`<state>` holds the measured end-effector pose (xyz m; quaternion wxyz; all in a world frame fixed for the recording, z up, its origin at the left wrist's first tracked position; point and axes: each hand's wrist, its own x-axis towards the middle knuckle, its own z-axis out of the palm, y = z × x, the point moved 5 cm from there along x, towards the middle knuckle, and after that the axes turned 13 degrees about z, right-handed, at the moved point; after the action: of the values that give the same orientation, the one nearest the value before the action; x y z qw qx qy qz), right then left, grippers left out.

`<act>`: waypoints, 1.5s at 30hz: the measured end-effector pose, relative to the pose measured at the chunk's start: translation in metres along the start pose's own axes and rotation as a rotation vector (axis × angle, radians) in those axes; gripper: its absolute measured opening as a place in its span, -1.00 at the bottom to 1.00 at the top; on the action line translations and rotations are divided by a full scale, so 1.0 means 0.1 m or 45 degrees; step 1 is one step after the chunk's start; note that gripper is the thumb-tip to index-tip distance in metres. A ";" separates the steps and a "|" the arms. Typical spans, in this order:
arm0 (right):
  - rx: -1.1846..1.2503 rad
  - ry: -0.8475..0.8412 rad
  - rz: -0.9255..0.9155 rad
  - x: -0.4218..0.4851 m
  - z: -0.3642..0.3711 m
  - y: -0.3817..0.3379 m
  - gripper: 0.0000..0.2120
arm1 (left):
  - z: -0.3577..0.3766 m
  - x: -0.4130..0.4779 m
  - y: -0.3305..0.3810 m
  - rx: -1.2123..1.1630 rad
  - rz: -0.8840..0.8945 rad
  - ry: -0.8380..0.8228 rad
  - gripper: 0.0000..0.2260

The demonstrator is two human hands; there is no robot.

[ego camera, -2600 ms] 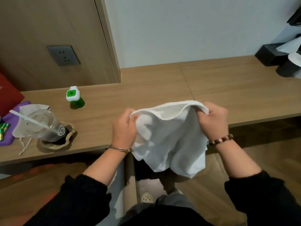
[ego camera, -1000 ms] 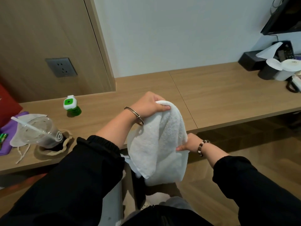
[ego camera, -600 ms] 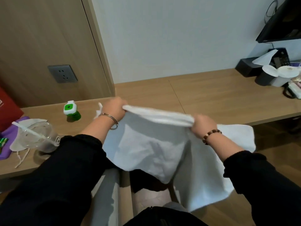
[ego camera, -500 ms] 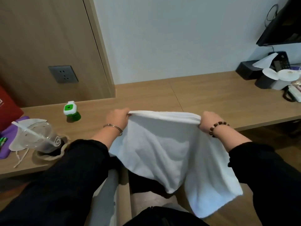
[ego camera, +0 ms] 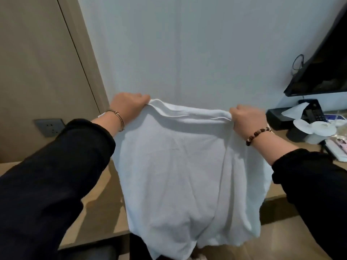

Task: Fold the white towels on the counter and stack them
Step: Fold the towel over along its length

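We are holding up a white towel (ego camera: 178, 175). Left grip (ego camera: 129, 107) and right grip (ego camera: 247, 119) are clenching its top corners, cloth hanging below.

Black sleeves (ego camera: 56, 175), thin metal bangle (ego camera: 121, 120) left, brown beaded bracelet (ego camera: 258, 135) right

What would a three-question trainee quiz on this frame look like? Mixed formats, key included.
1. True or false: the white towel is held up, spread out and hanging down.
2. How many hands grip the towel's top edge? A) none B) one C) two
3. Fill in: the beaded bracelet is on the ___ wrist.

Key
1. True.
2. C: the left hand and the right hand each grip one end.
3. Right.
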<state>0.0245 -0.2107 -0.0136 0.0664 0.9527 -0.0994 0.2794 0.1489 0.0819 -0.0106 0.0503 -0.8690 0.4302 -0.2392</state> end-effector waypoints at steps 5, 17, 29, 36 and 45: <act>0.059 -0.042 0.012 0.84 0.65 0.19 -0.83 | 0.31 0.72 -0.28 0.118 0.136 -0.027 -0.71; 0.014 -0.814 -0.184 0.63 3.48 -0.40 -0.76 | 3.12 0.17 1.80 -0.617 -0.849 -0.880 -0.46; 0.683 -1.188 0.938 0.04 3.65 1.25 -0.46 | 3.32 0.35 2.12 -0.537 -0.331 -0.723 -0.46; 0.321 -1.798 0.428 0.00 3.46 1.33 -0.72 | 3.29 0.34 2.09 -0.480 -0.313 -0.727 -0.46; -0.129 -0.546 0.167 1.26 3.60 1.23 -0.73 | 3.30 0.33 2.06 -0.478 -0.269 -0.699 -0.38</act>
<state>0.2874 -0.4150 -0.2363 0.0732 0.9772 -0.1871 0.0688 0.1684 -0.1112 -0.3498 -0.0216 -0.9348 0.3448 0.0830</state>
